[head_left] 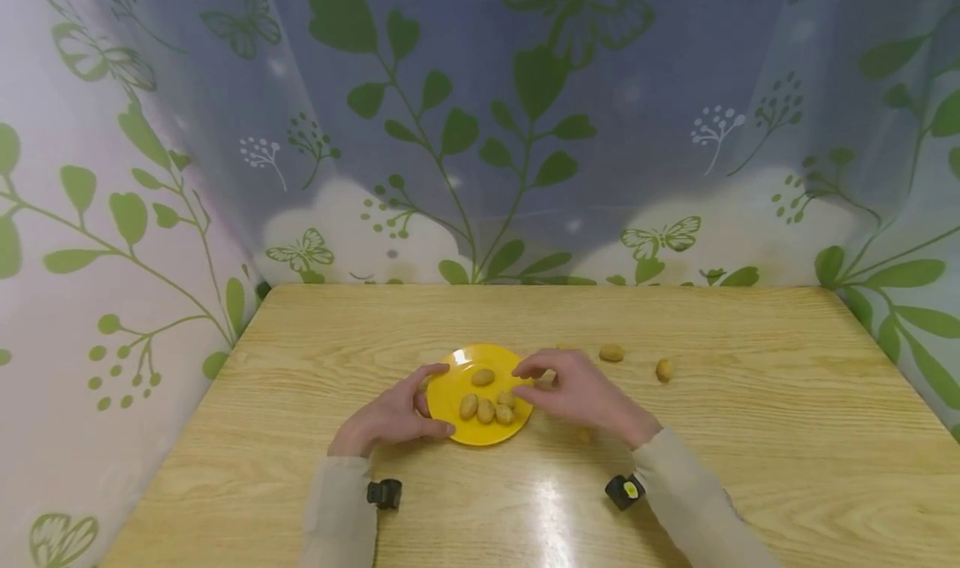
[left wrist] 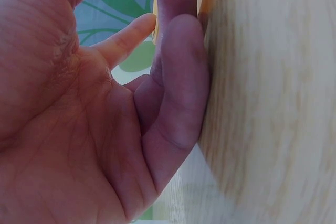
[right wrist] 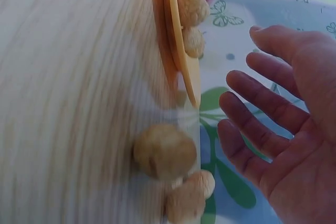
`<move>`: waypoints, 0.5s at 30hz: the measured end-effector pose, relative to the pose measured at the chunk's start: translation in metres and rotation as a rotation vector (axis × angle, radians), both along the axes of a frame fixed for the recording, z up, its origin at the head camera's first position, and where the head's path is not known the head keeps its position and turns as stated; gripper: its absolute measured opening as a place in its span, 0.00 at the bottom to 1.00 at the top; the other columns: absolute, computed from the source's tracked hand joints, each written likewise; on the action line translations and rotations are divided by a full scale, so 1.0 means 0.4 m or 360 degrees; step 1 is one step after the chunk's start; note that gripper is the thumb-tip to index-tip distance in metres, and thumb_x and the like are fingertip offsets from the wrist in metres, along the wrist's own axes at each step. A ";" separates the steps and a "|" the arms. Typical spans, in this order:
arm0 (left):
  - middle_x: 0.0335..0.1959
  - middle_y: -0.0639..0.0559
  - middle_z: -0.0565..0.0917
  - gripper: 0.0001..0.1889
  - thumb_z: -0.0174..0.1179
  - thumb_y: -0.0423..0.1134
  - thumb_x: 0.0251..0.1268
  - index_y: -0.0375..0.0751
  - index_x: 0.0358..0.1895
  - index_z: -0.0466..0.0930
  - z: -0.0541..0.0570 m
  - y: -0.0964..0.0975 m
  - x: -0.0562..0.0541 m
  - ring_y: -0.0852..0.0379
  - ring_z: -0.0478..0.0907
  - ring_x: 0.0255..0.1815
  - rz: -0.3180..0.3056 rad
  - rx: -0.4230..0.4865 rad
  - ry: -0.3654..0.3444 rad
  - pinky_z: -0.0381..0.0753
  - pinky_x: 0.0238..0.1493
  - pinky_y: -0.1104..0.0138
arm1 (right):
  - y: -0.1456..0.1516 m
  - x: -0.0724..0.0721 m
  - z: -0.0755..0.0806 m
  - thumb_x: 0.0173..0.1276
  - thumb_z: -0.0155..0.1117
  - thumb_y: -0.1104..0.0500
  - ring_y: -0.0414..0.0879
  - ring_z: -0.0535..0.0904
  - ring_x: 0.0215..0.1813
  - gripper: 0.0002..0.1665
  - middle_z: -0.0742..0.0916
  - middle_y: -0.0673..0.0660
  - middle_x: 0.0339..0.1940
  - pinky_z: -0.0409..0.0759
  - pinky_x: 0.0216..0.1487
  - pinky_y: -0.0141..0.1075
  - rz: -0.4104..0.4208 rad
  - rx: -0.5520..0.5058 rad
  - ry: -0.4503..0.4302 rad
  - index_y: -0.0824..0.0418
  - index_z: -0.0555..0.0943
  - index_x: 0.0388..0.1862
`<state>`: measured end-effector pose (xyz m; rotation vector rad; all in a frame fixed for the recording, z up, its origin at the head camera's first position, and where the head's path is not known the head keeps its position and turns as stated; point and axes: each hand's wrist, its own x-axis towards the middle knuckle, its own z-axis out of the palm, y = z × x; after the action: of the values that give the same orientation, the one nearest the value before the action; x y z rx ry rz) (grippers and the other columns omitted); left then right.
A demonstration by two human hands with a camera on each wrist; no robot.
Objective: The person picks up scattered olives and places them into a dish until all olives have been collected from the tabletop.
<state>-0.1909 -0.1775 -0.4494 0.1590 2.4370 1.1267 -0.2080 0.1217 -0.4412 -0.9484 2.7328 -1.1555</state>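
Observation:
A round yellow plate (head_left: 447, 393) lies on the table with several small potatoes (head_left: 483, 377) on it, most of them bunched toward its near side. My left hand (head_left: 390, 415) grips the plate's left edge, thumb at the near rim and forefinger at the far rim. In the left wrist view, curled fingers (left wrist: 181, 77) rest against the table beside the plate. Over the plate's right edge hovers my right hand (head_left: 581, 393), fingers loosely bent and thumb apart, holding nothing. Below it, in the right wrist view, a loose potato (right wrist: 165, 151) lies on the table.
Right of the plate, a potato (head_left: 611, 352) and another potato (head_left: 664, 370) lie on the wooden table (head_left: 750, 434). More potatoes are partly hidden by the right hand and forearm. A patterned curtain (head_left: 480, 134) hangs behind the table and along its sides.

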 end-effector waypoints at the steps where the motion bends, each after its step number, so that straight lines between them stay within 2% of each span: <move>1: 0.33 0.48 0.79 0.48 0.78 0.43 0.54 0.54 0.78 0.61 0.000 0.000 0.000 0.55 0.74 0.31 0.0000 0.0002 0.0000 0.72 0.38 0.65 | 0.007 0.002 0.002 0.70 0.70 0.51 0.48 0.85 0.49 0.15 0.91 0.53 0.47 0.82 0.44 0.35 -0.0009 -0.0001 0.0000 0.57 0.88 0.50; 10: 0.33 0.48 0.78 0.48 0.78 0.43 0.55 0.54 0.78 0.61 0.001 0.002 0.001 0.55 0.75 0.29 -0.0002 -0.0004 -0.0008 0.74 0.35 0.66 | 0.066 0.011 0.005 0.69 0.71 0.52 0.47 0.85 0.50 0.14 0.91 0.50 0.46 0.81 0.43 0.32 -0.0112 -0.0008 -0.0033 0.56 0.88 0.50; 15: 0.33 0.48 0.78 0.47 0.78 0.43 0.55 0.55 0.78 0.61 0.002 0.003 0.000 0.55 0.75 0.29 0.0000 -0.0015 -0.0004 0.74 0.35 0.66 | 0.100 0.010 0.002 0.69 0.71 0.53 0.49 0.85 0.50 0.14 0.91 0.54 0.49 0.82 0.41 0.32 -0.0139 -0.0023 -0.0013 0.58 0.88 0.50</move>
<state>-0.1910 -0.1763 -0.4487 0.1545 2.4402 1.1144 -0.2041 0.1617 -0.4406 -0.8317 2.7889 -1.1910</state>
